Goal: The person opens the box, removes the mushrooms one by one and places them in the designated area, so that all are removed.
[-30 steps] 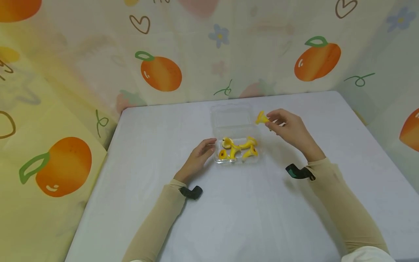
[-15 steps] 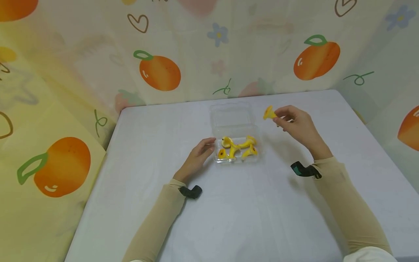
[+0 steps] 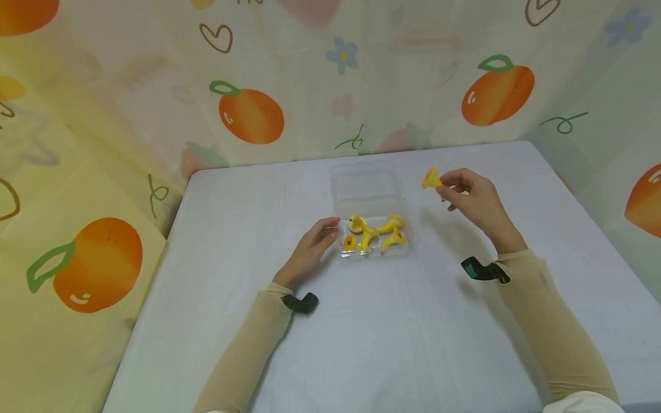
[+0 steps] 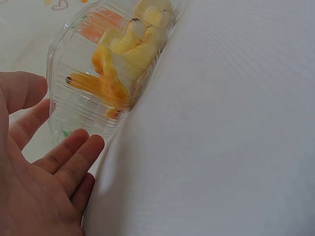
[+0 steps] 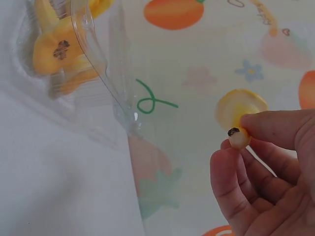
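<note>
In the head view my right hand (image 3: 476, 202) holds a yellow trumpet-shaped mushroom (image 3: 431, 178) above the table, right of a clear plastic clamshell box (image 3: 365, 182). Seen from the right wrist, thumb and fingertips pinch its stem near the dark-tipped end, with the pale flared cap (image 5: 236, 104) beyond. Several more yellow mushrooms (image 3: 368, 235) lie in the box's near half; its lid is folded back behind. My left hand (image 3: 308, 248) stays at the box's left side, fingers relaxed. In the left wrist view its fingertips (image 4: 94, 143) are right beside the ribbed clear wall (image 4: 60, 101).
A white cloth covers the table (image 3: 361, 338). Behind it and at the sides hangs a pale curtain (image 3: 310, 63) printed with oranges, hearts and flowers. Each wrist wears a dark strap-like mount (image 3: 302, 303).
My right hand has moved to the right, away from the box, carrying the mushroom and tilting it a little. The left hand and the box have kept their places.
</note>
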A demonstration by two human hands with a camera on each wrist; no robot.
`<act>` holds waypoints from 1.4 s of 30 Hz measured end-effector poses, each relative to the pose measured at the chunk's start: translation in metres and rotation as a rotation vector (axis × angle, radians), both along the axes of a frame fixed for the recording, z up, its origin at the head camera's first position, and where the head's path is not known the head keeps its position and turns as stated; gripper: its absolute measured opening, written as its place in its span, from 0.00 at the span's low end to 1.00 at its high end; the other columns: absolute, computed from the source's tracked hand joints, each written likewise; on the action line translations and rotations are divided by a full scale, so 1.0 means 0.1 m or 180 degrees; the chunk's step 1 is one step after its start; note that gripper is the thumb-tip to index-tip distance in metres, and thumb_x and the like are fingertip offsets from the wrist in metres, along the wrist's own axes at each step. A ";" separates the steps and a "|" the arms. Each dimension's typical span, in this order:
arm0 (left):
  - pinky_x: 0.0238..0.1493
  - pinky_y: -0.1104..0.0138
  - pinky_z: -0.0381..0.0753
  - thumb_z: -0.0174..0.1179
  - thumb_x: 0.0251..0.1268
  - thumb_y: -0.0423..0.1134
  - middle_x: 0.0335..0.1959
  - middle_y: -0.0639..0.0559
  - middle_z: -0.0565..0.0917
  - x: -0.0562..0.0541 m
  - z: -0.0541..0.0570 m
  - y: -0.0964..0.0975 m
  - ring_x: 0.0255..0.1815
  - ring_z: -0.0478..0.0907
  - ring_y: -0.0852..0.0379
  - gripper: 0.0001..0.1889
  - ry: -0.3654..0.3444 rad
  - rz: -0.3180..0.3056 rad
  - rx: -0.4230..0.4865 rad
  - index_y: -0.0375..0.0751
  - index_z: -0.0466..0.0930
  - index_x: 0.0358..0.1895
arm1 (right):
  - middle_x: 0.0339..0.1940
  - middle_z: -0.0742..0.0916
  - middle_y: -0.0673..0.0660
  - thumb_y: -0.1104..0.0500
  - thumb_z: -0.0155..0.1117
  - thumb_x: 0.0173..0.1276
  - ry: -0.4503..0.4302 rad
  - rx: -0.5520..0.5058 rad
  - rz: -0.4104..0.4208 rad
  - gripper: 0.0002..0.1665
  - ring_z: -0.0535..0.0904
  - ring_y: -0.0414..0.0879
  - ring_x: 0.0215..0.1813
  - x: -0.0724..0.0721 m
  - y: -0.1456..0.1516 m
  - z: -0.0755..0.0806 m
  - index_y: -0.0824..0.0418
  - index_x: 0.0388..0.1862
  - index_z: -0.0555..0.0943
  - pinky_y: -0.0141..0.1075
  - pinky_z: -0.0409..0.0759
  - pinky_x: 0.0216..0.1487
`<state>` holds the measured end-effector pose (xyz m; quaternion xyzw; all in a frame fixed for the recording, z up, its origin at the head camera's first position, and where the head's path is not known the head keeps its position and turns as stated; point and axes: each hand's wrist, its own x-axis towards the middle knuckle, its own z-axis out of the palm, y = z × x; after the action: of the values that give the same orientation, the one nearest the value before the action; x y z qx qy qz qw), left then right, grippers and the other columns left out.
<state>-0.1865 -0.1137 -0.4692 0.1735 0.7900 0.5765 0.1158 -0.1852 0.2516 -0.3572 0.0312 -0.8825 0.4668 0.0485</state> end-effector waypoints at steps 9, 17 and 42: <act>0.79 0.49 0.64 0.51 0.80 0.38 0.74 0.44 0.71 0.00 -0.02 0.00 0.74 0.70 0.44 0.22 -0.0017 0.0009 0.0035 0.42 0.67 0.73 | 0.38 0.85 0.41 0.51 0.65 0.73 0.0047 -0.0082 -0.0147 0.19 0.80 0.31 0.33 0.01 0.06 -0.04 0.62 0.55 0.80 0.27 0.84 0.34; 0.78 0.50 0.65 0.51 0.80 0.37 0.74 0.43 0.71 -0.01 -0.01 0.00 0.74 0.70 0.44 0.22 0.0004 0.0008 0.0056 0.42 0.66 0.73 | 0.34 0.84 0.32 0.51 0.66 0.73 0.0098 -0.0219 -0.0272 0.20 0.80 0.30 0.35 -0.01 0.13 -0.07 0.63 0.55 0.80 0.26 0.82 0.35; 0.79 0.51 0.65 0.51 0.80 0.39 0.74 0.47 0.71 0.01 0.00 0.00 0.74 0.70 0.46 0.22 -0.0054 0.0020 -0.0003 0.46 0.67 0.73 | 0.31 0.81 0.29 0.51 0.64 0.74 -0.0232 -0.0358 -0.0554 0.24 0.78 0.29 0.34 -0.16 0.29 -0.33 0.66 0.59 0.78 0.23 0.82 0.37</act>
<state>-0.1858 -0.1141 -0.4690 0.1661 0.7899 0.5779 0.1208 -0.2012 0.2808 -0.3906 -0.0653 -0.8554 0.5105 0.0584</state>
